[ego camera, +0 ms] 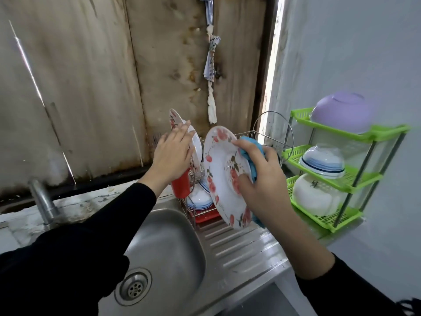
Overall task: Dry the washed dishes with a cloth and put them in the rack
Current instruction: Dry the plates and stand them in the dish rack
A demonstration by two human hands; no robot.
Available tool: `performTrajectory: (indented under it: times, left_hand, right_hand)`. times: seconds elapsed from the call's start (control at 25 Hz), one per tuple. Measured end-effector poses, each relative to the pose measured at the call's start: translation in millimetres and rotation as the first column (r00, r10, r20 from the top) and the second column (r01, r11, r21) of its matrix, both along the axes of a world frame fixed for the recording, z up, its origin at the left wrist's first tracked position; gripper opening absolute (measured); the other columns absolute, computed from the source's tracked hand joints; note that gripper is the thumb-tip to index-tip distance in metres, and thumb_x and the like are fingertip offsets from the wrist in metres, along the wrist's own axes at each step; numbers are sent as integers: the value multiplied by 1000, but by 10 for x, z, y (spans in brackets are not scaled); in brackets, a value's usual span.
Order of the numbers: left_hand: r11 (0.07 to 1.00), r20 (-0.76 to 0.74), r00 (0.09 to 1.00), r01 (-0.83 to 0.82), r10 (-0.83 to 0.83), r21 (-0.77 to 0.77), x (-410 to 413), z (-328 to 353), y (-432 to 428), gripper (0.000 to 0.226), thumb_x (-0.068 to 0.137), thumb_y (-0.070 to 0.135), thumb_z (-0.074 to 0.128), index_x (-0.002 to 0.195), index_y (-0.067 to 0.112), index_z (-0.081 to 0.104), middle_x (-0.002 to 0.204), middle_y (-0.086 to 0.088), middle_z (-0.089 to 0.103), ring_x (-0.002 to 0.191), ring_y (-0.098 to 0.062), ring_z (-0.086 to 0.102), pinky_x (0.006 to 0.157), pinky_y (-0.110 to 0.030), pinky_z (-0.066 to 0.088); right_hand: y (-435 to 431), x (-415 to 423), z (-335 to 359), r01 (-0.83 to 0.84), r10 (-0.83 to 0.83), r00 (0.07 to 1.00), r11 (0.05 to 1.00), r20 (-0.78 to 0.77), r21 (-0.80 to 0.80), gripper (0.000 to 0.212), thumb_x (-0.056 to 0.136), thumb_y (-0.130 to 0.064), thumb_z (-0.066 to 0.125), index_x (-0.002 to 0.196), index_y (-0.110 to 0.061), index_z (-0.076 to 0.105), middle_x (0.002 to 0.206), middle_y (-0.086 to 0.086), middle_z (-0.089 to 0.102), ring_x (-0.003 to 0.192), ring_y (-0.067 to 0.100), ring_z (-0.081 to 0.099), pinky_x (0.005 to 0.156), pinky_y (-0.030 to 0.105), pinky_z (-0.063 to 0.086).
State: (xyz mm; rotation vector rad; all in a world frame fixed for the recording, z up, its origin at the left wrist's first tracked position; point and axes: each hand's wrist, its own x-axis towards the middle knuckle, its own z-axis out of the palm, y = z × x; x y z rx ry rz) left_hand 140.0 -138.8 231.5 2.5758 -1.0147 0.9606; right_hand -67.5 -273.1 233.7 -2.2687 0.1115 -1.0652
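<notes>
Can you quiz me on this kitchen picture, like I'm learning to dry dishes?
1. True or false: the right hand holds a flowered plate together with a blue cloth.
2. Where is the purple bowl? A) in the sink B) upside down atop the green shelf C) on the tap
3. Fill in: the left hand is at a second plate standing in the wire ____.
Key: 1 true; 2 B; 3 rack.

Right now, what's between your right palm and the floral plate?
Head view: a blue cloth, bunched between the right hand and the floral plate.
</notes>
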Motion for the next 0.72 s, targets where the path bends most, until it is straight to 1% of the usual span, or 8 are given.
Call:
performTrajectory:
  times: [0.08, 0.16, 0.24, 0.4, 0.48, 0.56, 0.64, 0.72]
  left_hand:
    - [998, 87, 996, 20, -26, 64, 25, -38, 42, 43, 97, 23, 52, 137, 11, 49, 151, -11, 39, 134, -32, 43, 104, -49, 37]
    - [995, 109, 994, 13, -23, 97, 58, -46, 77, 45, 94, 24, 56, 137, 12, 49, 150, -10, 41, 134, -31, 44, 103, -49, 38]
    - [993, 103, 995, -1, -11, 117, 63, -47, 105, 51, 93, 26, 58, 142, 16, 45, 154, -7, 37, 139, -27, 38, 106, -49, 35]
    - [991, 89, 996, -5, -7, 135, 60, -76, 135, 59, 92, 26, 57, 148, 20, 38, 158, -4, 28, 144, -24, 30, 109, -50, 33]
    - [991, 87, 996, 2, -13, 131, 64, -84, 140, 63, 91, 25, 57, 150, 22, 34, 159, -3, 26, 144, -23, 29, 109, -49, 33]
    - [991, 93, 996, 7, -20, 131, 81, -96, 150, 68, 89, 22, 59, 151, 22, 31, 159, -2, 25, 145, -24, 29, 109, -49, 33]
    - [992, 97, 995, 18, -30, 121, 97, -114, 161, 73, 85, 15, 61, 151, 21, 30, 159, -2, 26, 144, -24, 30, 108, -50, 35]
    - [993, 96, 995, 24, -35, 118, 113, -135, 162, 74, 84, 11, 53, 152, 21, 26, 159, -1, 25, 144, -23, 29, 107, -51, 38]
  right_hand:
    - [-40, 81, 154, -7, 7, 999, 1000, 51, 1, 64, 85, 0, 54, 133, -42, 47, 116, -5, 36, 90, -19, 40, 72, -1, 37]
    - [-73, 194, 295, 16, -16, 996, 1000, 89, -7, 65, 85, 1, 54, 133, -43, 47, 118, -5, 35, 87, -8, 44, 70, 2, 38]
    - [-92, 336, 406, 66, -60, 989, 997, 139, -46, 65, 85, 1, 54, 135, -40, 47, 122, -1, 36, 83, 2, 42, 71, 7, 39]
    - [-166, 748, 415, 108, -87, 978, 989, 188, -102, 66, 83, 3, 52, 136, -36, 49, 129, 8, 39, 87, 17, 49, 74, 32, 53]
    - [-220, 970, 328, 108, -78, 976, 984, 204, -142, 65, 83, 3, 53, 136, -34, 48, 130, 11, 40, 87, 21, 53, 70, 38, 57]
    - [-274, 1172, 240, 112, -64, 965, 977, 255, -179, 64, 83, 2, 56, 134, -35, 46, 129, 13, 41, 88, 21, 53, 65, 37, 58]
    - [-320, 1338, 163, 97, -39, 950, 980, 309, -175, 64, 83, 4, 58, 132, -34, 47, 127, 14, 42, 92, 20, 53, 68, 34, 58]
    - [-355, 1480, 77, 56, 3, 941, 985, 339, -162, 65, 83, 4, 58, 133, -35, 45, 127, 14, 41, 97, 19, 52, 73, 29, 57]
